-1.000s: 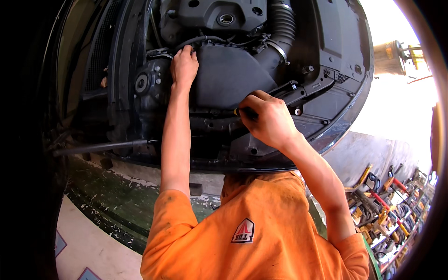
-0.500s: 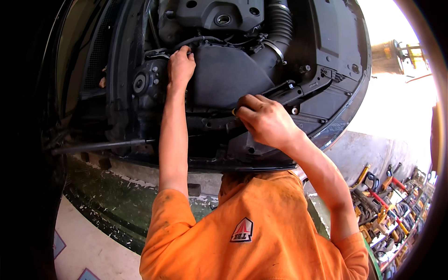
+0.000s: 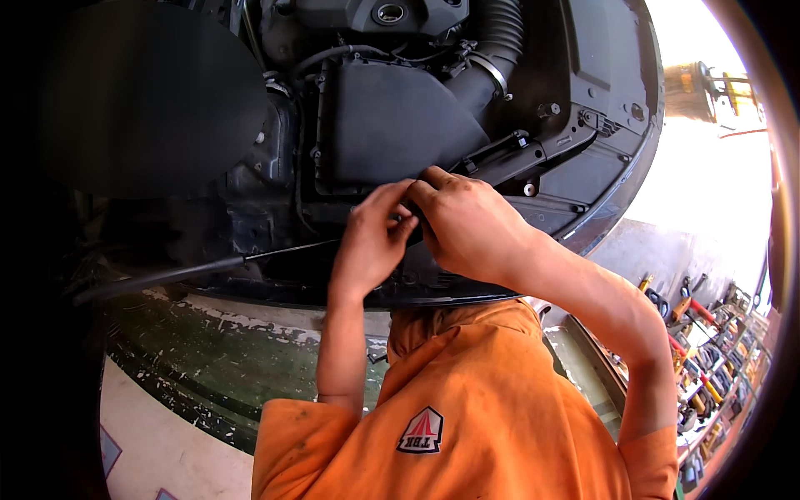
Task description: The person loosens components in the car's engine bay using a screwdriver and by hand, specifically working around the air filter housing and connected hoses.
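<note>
Both hands are met at the front lower edge of the black moulded plastic air-filter box (image 3: 392, 125) in the engine bay. Left hand (image 3: 371, 237) w/ fingers curled, tips pressed together by the right hand (image 3: 471, 225), which is closed over sth. hidden; what's pinched can't be told. A thin black prop rod (image 3: 208, 268) is seen lower left.

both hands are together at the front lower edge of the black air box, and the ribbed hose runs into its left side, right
Not quite. The left hand and right hand do meet at the front lower edge of the black air box, but the ribbed hose joins it at the upper right, not the left. The head view shows this.
</note>
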A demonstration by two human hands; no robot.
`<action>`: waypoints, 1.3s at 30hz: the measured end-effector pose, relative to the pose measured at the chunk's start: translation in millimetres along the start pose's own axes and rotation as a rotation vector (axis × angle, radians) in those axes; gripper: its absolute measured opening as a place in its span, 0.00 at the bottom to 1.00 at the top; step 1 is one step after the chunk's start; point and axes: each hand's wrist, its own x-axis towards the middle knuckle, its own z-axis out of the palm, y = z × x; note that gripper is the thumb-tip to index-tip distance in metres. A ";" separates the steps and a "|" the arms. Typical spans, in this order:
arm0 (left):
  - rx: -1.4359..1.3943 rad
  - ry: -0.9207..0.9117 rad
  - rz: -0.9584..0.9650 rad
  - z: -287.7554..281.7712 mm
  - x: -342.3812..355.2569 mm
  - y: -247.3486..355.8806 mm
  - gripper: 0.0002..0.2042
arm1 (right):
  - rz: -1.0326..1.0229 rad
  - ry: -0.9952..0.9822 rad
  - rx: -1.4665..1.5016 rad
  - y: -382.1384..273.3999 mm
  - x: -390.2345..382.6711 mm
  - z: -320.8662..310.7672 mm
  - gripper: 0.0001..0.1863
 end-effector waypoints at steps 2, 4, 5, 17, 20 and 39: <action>0.028 0.144 0.065 29.4 -19.3 -16.8 0.23 | 0.025 -0.033 0.046 -5.0 -3.5 7.6 0.17; 0.102 0.229 0.098 43.7 -27.3 -26.0 0.23 | 0.109 -0.043 0.123 -9.9 -9.6 17.4 0.16; 0.102 0.247 0.112 46.6 -28.7 -29.6 0.23 | 0.098 0.006 0.148 -10.0 -12.8 22.1 0.16; -0.137 0.122 0.019 36.5 -23.1 -27.0 0.27 | 0.972 -0.609 0.548 -0.5 41.5 -15.6 0.21; -0.263 0.053 0.017 19.6 -17.0 -18.7 0.29 | 1.021 -0.709 0.544 -1.2 50.4 -15.0 0.20; 0.015 0.380 0.033 45.5 -17.1 -35.5 0.15 | 0.773 -0.511 0.649 -16.8 33.6 -19.3 0.26</action>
